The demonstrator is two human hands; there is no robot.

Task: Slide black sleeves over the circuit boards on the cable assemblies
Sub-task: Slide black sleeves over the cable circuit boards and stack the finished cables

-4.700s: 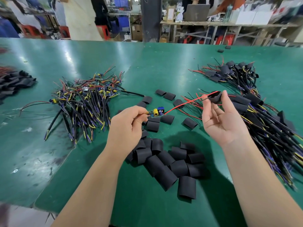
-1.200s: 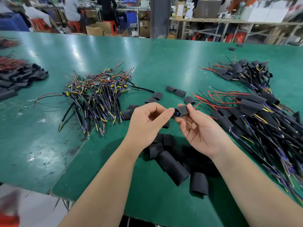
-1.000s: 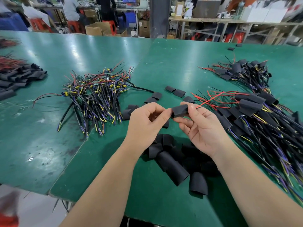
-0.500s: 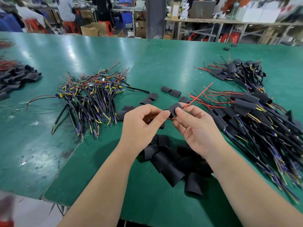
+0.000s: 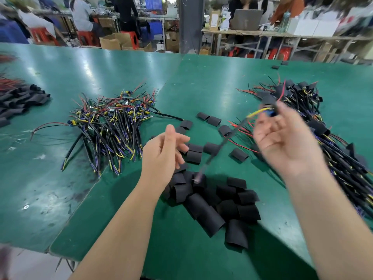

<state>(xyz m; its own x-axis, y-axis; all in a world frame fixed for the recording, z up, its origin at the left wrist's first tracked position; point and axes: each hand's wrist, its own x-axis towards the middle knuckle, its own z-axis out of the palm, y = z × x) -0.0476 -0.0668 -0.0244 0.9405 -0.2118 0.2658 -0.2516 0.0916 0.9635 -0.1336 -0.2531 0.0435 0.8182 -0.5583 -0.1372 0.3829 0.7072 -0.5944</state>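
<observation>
The right hand (image 5: 282, 142) is raised above the green table (image 5: 201, 81) and blurred. Its fingertips pinch the top end of one cable (image 5: 222, 148), where yellow wire and a blue-and-black blur show. Whether a sleeve covers the board there cannot be told. From that pinch the cable hangs down and to the left, crossing the gap between the hands. Its lower end is over the near heap of loose sleeves (image 5: 212, 199), and contact with them is unclear. The left hand (image 5: 163, 152) is apart from the cable, to its left. It is wide, with the thumb up and the fingers relaxed, and it holds nothing. It hovers over the heap's left edge. More single sleeves lie scattered beyond the hands. A bundle of bare cables (image 5: 109, 126) lies left of the left hand. A pile of sleeved cables (image 5: 343, 154) runs along the right, just behind the right hand. Another stack of black sleeves (image 5: 18, 100) sits at the far left edge.
</observation>
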